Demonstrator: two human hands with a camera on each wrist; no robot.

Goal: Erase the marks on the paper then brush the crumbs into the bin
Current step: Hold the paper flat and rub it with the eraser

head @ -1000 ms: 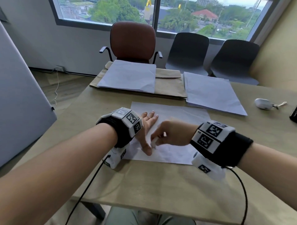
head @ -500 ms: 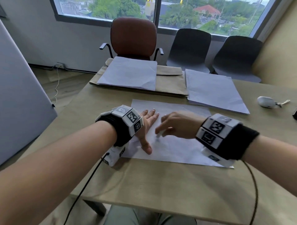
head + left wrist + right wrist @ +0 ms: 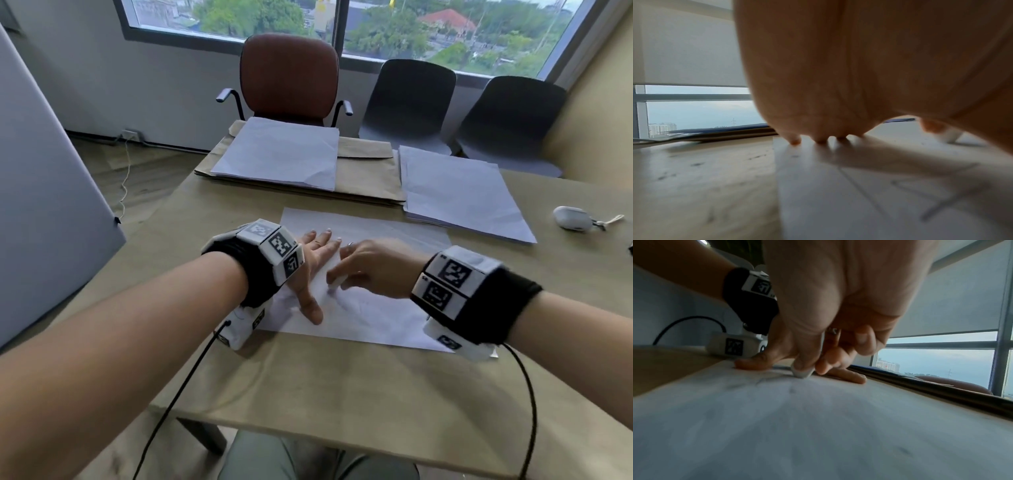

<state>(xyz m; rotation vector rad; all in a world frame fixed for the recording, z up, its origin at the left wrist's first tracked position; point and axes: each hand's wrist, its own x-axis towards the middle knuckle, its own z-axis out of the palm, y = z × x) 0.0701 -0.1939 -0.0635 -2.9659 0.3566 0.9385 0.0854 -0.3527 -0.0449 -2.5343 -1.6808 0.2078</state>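
Right grip [image 3: 371, 270] pinches a small white eraser [image 3: 802, 373] between thumb and fingertips, with its lower end pressed on the paper [image 3: 370, 318]. Left grip [image 3: 313, 265] lies flat and spread on the left part of the same paper, with the fingers [image 3: 795, 141] straight and the thumb pointing toward the person. The eraser touches the sheet just beside the left thumb, in the gap between thumb and index finger.

The paper lies flat on the worktop [image 3: 308, 383], in front of the person. Its near edge is parallel to the near edge of the worktop, and a wide bare strip of wood stays between them. Grey pencil marks [image 3: 937, 193] show on the sheet under the left palm and near the eraser.

Behind the sheet, a stack of white sheets [image 3: 277, 154] lies on brown envelopes [image 3: 368, 178] at the far edge of the worktop. A second stack [image 3: 459, 192] lies at the far right, near the far right corner of the paper but apart from it. A small white case [image 3: 572, 218] with a strap lies well apart at the right. Bare wood is open to the right of the paper and to its left, up to the left edge of the worktop.
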